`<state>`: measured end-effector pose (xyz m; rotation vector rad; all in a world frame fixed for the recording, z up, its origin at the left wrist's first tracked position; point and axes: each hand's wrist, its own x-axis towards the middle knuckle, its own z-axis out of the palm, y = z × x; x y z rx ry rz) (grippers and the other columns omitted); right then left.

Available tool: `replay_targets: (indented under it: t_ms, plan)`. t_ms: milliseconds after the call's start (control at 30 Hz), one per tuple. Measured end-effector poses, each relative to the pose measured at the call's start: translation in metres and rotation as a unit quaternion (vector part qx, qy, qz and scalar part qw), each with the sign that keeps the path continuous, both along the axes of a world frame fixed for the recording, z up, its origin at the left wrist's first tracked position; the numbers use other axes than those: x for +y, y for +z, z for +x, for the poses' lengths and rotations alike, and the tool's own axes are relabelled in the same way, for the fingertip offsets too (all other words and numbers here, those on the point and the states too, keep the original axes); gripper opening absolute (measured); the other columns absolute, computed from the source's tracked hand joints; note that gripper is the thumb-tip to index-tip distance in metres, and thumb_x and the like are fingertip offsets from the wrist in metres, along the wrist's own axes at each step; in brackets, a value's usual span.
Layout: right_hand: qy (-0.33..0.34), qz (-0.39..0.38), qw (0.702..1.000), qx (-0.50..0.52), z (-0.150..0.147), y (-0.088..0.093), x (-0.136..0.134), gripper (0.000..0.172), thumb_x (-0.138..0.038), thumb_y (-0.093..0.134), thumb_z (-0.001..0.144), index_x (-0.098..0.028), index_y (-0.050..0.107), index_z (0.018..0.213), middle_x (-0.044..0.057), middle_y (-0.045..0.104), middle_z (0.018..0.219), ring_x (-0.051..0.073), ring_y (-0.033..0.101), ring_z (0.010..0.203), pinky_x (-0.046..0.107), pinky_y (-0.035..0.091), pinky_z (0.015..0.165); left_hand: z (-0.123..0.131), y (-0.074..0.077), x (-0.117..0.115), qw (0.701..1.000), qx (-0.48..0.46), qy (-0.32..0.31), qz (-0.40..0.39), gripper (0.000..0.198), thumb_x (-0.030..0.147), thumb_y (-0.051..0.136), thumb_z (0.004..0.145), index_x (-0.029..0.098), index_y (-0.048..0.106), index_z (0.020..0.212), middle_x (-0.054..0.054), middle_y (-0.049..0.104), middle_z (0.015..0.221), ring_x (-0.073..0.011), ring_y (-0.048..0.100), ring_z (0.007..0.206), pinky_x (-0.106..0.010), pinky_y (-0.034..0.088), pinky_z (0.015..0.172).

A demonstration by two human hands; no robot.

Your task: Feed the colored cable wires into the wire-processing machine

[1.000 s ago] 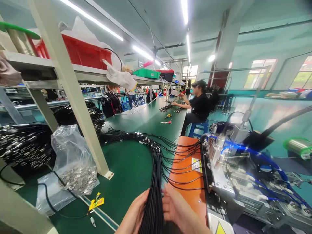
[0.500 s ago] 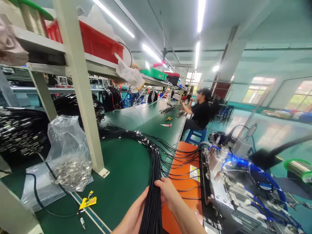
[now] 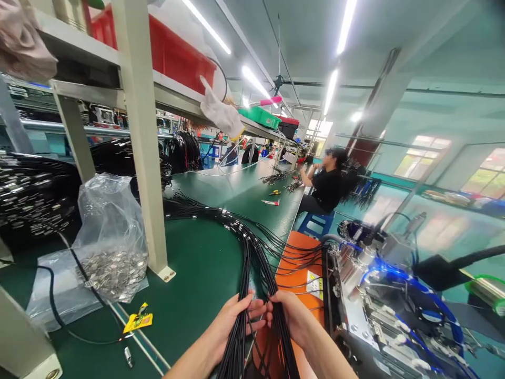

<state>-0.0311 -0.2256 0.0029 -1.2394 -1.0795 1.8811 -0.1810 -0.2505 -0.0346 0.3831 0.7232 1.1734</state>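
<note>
Where the factory hall runs away ahead of the hands, a seated co-worker (image 3: 327, 189) works far up the green-matted workbench (image 3: 209, 252), and a plastic bag of silver metal terminals (image 3: 114, 273) lies off to the left of the left hand. To the right of the right hand stands a pneumatic bench machine (image 3: 379, 300) with blue air lines, and an orange panel (image 3: 295, 268) sits directly ahead of the hands. The bundle of black cables (image 3: 252, 263) sweeps in a long curve over the bench, with small silver fittings on its strands, then comes down into the hands and hangs on below them. Both hands are half closed and part the bundle into two sheaves: the left hand (image 3: 232, 326) cups one, the right hand (image 3: 292, 316) the other, with the fingers (image 3: 252, 316) curled round the strands and almost meeting at the centre. Doing this well seems to call for light, even pressure close to the grip, so that loose cables do not snag or cross; a few strands stray between the two sheaves.
</note>
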Motion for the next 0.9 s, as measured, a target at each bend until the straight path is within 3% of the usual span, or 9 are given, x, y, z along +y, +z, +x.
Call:
replay_targets:
  t_ms: [133,333,433,533,633,700,733,767,900]
  plan:
    - [0.039,-0.048,0.996,0.068,0.032,-0.002,-0.049,0.020,-0.024,0.062,0.067,-0.016,0.049,0.079,-0.003,0.057,0.059,0.011,0.057,0.049,0.027,0.048,0.054,0.004,0.006,-0.004,0.997,0.072,-0.028,0.012,0.019,0.025,0.050,0.089,0.013,0.052,0.104,0.003,0.054,0.067,-0.0063,0.049,0.045,-0.018,0.044,0.042]
    - [0.048,-0.109,0.991,0.069,0.073,-0.009,-0.094,0.025,-0.018,0.061,0.064,-0.016,0.049,0.086,-0.005,0.056,0.052,0.008,0.053,0.038,0.016,0.040,0.039,0.004,0.008,0.006,0.975,0.199,-0.085,0.045,0.018,0.026,0.047,0.091,0.013,0.050,0.103,0.004,0.049,0.068,-0.0027,0.038,0.040,-0.013,0.032,0.034]
    - [0.042,-0.105,0.991,0.068,0.090,-0.004,-0.099,0.021,-0.019,0.059,0.068,-0.015,0.051,0.087,-0.003,0.058,0.052,0.007,0.050,0.035,0.015,0.038,0.035,0.001,0.012,0.007,0.943,0.310,-0.082,0.089,0.025,0.026,0.051,0.087,0.012,0.048,0.107,-0.001,0.053,0.074,-0.0078,0.048,0.048,-0.018,0.040,0.040]
    - [0.024,-0.097,0.992,0.075,0.102,0.002,-0.107,0.020,-0.031,0.055,0.076,-0.016,0.050,0.088,0.002,0.062,0.065,0.012,0.060,0.046,0.022,0.047,0.044,0.011,0.024,-0.008,0.899,0.404,-0.041,0.164,0.053,0.020,0.063,0.073,0.013,0.042,0.121,-0.015,0.051,0.111,-0.0263,0.055,0.094,-0.037,0.049,0.073]
    - [0.006,-0.089,0.993,0.077,0.106,0.004,-0.117,0.026,-0.041,0.051,0.080,-0.016,0.052,0.087,0.004,0.063,0.074,0.015,0.064,0.056,0.031,0.051,0.057,0.038,0.034,-0.031,0.834,0.469,-0.047,0.288,0.070,0.006,0.065,0.062,0.024,0.044,0.126,-0.006,0.026,0.143,-0.0316,0.015,0.131,-0.047,0.012,0.107]
    - [0.001,-0.082,0.994,0.066,0.105,0.003,-0.120,0.025,-0.038,0.056,0.075,-0.015,0.055,0.085,0.004,0.063,0.073,0.016,0.063,0.059,0.033,0.051,0.060,0.060,0.036,-0.041,0.642,0.562,-0.138,0.503,0.067,0.005,0.062,0.064,0.026,0.045,0.125,-0.006,0.025,0.144,-0.0332,0.008,0.133,-0.055,-0.003,0.104]
    - [-0.004,-0.074,0.996,0.056,0.104,0.002,-0.122,0.023,-0.034,0.058,0.071,-0.015,0.057,0.083,0.003,0.062,0.071,0.016,0.062,0.059,0.033,0.050,0.060,0.070,0.036,-0.042,0.573,0.568,-0.172,0.566,0.059,0.005,0.057,0.070,0.028,0.047,0.124,-0.006,0.031,0.142,-0.0319,0.012,0.133,-0.056,-0.001,0.104]
    - [-0.011,-0.064,0.997,0.042,0.104,0.002,-0.122,0.020,-0.030,0.060,0.068,-0.015,0.059,0.080,0.002,0.061,0.068,0.015,0.060,0.058,0.031,0.049,0.059,0.079,0.035,-0.042,0.530,0.564,-0.194,0.603,0.049,0.006,0.053,0.076,0.028,0.051,0.120,-0.007,0.039,0.137,-0.0302,0.018,0.132,-0.055,0.002,0.105]
    - [-0.046,-0.002,0.998,-0.041,0.112,0.002,-0.123,0.008,-0.016,0.055,0.059,-0.016,0.062,0.058,-0.004,0.054,0.054,0.009,0.048,0.050,0.019,0.038,0.047,0.098,0.032,-0.029,0.487,0.530,-0.231,0.654,0.028,0.009,0.044,0.087,0.022,0.062,0.104,-0.010,0.063,0.105,-0.0257,0.043,0.118,-0.048,0.019,0.104]
